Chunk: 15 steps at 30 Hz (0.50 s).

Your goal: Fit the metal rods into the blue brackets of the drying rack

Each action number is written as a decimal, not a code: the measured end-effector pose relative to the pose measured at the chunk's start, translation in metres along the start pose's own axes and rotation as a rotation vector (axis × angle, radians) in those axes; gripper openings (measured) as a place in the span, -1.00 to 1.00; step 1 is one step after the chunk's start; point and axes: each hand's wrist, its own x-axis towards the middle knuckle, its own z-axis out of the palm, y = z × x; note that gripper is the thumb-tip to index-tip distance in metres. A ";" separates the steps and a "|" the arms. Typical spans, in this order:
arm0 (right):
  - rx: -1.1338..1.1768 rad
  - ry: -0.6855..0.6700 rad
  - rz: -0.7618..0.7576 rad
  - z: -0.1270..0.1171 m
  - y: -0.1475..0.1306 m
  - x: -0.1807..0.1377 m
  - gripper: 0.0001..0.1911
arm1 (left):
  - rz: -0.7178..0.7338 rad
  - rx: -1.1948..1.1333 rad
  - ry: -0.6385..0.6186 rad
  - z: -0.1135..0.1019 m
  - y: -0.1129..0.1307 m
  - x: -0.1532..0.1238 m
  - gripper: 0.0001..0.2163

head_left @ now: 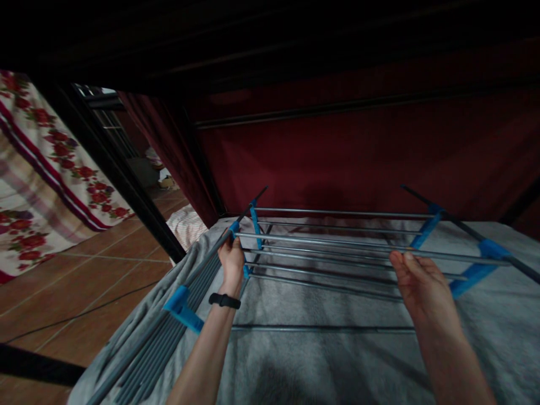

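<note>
A rack frame of grey metal rods and blue plastic connectors lies on a grey blanket (320,360). My left hand (232,263), with a black band on the wrist, closes around the left end of a long grey rod (312,241), right beside a blue connector (234,226). Toward the other end, my right hand (422,284) pinches the same rod between thumb and fingers. That right end meets another blue connector (493,248) on the side bar. Several thinner rods run across the frame behind and below it.
A bundle of loose grey rods (164,343) rests on the blanket at left, near a blue corner piece (183,309). Dark posts (113,163) and a low dark overhead frame enclose the space. Behind hangs a dark red cloth (320,163); a floral cloth (63,152) hangs above the tiled floor (105,275).
</note>
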 end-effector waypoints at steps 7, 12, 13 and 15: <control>0.016 0.022 0.019 -0.002 0.008 0.002 -0.58 | 0.012 -0.009 -0.009 0.000 -0.006 0.002 -0.69; 0.001 0.008 0.030 -0.005 0.009 0.005 -0.58 | 0.023 0.013 -0.016 -0.002 -0.012 0.004 -0.67; -0.003 0.007 0.032 -0.006 0.009 0.005 -0.58 | 0.021 0.020 -0.016 -0.002 -0.012 0.004 -0.67; -0.006 0.004 0.028 -0.006 0.008 0.006 -0.57 | 0.012 0.027 -0.011 -0.002 -0.012 0.004 -0.68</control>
